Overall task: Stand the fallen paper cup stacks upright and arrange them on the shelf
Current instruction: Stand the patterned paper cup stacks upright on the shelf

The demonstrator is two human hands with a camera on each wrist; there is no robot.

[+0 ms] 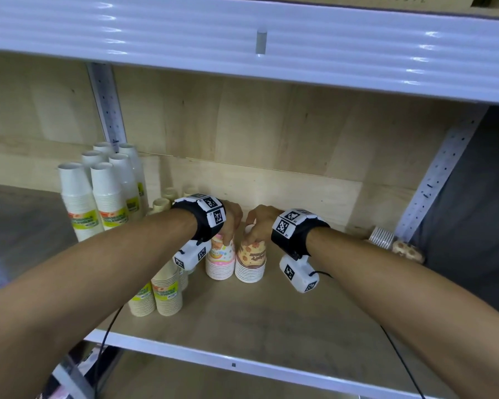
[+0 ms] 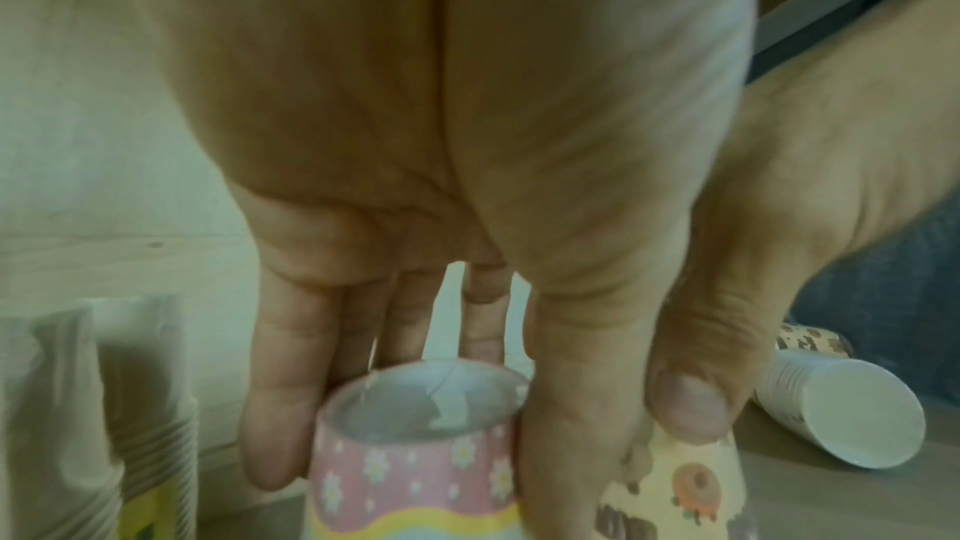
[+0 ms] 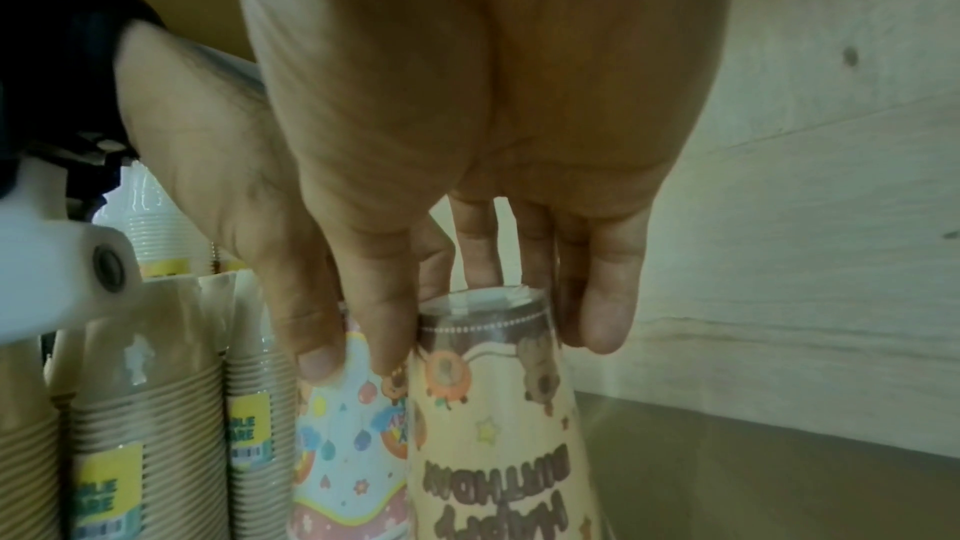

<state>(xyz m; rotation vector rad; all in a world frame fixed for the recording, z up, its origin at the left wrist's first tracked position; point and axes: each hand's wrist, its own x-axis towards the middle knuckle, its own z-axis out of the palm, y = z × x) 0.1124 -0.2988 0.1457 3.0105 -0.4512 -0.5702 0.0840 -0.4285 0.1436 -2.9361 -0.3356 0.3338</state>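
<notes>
Both my forearms reach in over the shelf [image 1: 242, 318], palms down. My left hand [image 1: 231, 218] has fingers and thumb wrapped around the top of the pink stack [image 1: 220, 259]. My right hand [image 1: 261, 221] pinches the top of the tan stack [image 1: 250, 262]. Both stand upright, touching. 1 stack [image 1: 382, 237] lies tipped over at the right post.

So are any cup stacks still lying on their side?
Yes, a white cup stack lies on its side at the shelf's right end.
</notes>
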